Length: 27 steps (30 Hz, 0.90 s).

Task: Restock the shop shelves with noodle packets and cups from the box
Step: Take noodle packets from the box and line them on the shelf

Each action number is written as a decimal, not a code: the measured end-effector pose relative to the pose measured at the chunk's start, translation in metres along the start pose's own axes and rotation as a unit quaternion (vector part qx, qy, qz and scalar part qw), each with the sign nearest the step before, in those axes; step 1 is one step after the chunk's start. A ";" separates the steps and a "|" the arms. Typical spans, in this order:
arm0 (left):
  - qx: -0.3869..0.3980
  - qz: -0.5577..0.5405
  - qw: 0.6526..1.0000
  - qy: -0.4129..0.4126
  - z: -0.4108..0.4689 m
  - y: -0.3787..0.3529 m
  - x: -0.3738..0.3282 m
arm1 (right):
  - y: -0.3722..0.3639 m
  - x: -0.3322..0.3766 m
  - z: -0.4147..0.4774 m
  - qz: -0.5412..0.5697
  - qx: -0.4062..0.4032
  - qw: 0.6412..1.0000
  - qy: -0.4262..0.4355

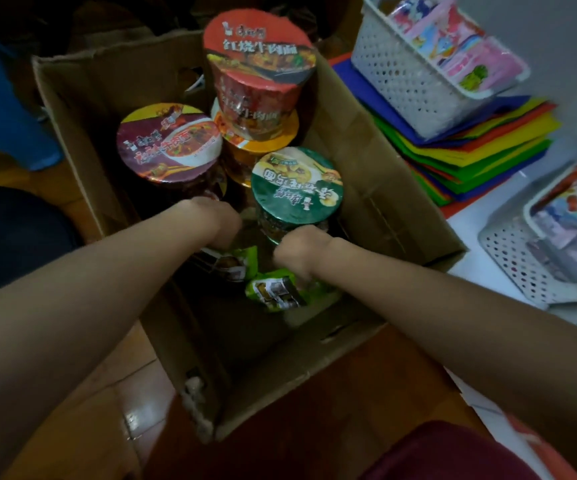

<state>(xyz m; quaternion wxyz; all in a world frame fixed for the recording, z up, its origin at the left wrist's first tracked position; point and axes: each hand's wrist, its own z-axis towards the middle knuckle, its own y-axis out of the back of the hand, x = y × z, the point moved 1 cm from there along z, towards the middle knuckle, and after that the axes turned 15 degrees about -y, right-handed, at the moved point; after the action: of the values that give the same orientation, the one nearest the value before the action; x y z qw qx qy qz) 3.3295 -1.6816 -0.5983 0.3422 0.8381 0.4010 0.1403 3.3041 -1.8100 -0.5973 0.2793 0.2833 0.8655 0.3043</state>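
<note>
Left hand (216, 220) & right hand (301, 249) are down in box (366, 150), mid-frame, above green packets (275, 292), below cups (297, 185). Fingers hidden; can't tell grip.

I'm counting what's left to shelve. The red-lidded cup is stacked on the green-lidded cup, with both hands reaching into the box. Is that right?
Not quite. The head view shows the red-lidded cup stacked on the yellow-lidded cup; the green-lidded cup stands in front with nothing on it. The left hand and right hand do reach into the box.
</note>
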 end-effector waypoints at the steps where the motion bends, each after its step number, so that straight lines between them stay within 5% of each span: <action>1: -0.003 0.000 1.000 -0.003 -0.005 0.003 0.002 | 0.001 -0.007 -0.008 0.014 -0.023 1.000 -0.007; 7: -0.111 -0.004 0.994 -0.007 -0.053 0.026 0.002 | 0.001 -0.035 -0.077 0.182 -0.084 0.976 -0.080; 11: -0.207 -0.117 0.971 0.008 -0.107 0.058 -0.009 | 0.021 -0.055 -0.140 0.310 -0.103 0.937 -0.127; 18: -0.415 -0.215 0.880 0.077 -0.258 0.142 -0.029 | 0.106 -0.088 -0.269 0.471 -0.206 0.834 -0.199; 27: -0.560 -0.308 0.759 0.126 -0.450 0.289 -0.058 | 0.272 -0.161 -0.441 0.513 -0.297 0.779 -0.206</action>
<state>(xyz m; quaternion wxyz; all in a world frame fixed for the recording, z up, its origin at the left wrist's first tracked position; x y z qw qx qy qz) 3.2302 -1.6472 -0.0707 0.7214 0.3030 0.5275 0.3310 3.2122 -1.9011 -0.0702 0.3242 0.6440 0.3808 0.5789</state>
